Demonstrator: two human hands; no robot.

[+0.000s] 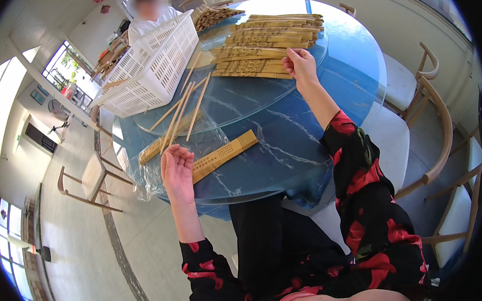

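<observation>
My right hand (301, 67) reaches to the right end of a pile of yellow-brown printed paper chopstick sleeves (261, 44). Its thumb and fingers are pinched at the end of one sleeve in the near part of the pile. Palm up, my left hand (177, 169) hovers by the table's near left edge, fingers loosely bent and apart from the thumb, with nothing visible in them. Beside it a single printed sleeve (224, 155) lies flat, its left end hidden by the hand. Several thin wooden chopsticks (198, 107) lie just beyond, their near ends close to my left fingers.
A white slotted plastic basket (159, 66) stands at the table's far left. Crumpled clear plastic (150, 173) with another sleeve bundle (152, 149) lies at the left edge. A brown heap (212, 17) sits behind. Across the table is a person (150, 17). Wooden chairs (432, 131) surround the round blue table (284, 122).
</observation>
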